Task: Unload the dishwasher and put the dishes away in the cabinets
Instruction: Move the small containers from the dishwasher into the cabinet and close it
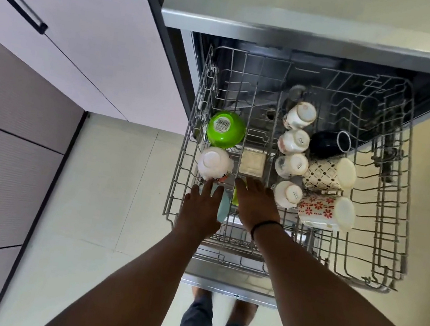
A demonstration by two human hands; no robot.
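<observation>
Pale-blue dish [223, 205] stands on edge at the near left of the upper rack [379, 241], the left hand [200, 206] laid against it with fingers straight, the right hand [254, 205] spread flat just beside — neither yet gripping. Unloading looks barely begun: the green bowl [226, 129], white bowl [214, 162] and mugs [328, 173] remain racked — next, likely, close fingers on the dish and lift it clear of the tines.

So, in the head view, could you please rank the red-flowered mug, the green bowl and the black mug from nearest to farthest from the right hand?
From the right hand, reaching into the rack's front:
1. Red-flowered mug, lying just to the hand's right.
2. Green bowl, upside down on the rack's left side, further back.
3. Black mug, on its side, back right.
</observation>
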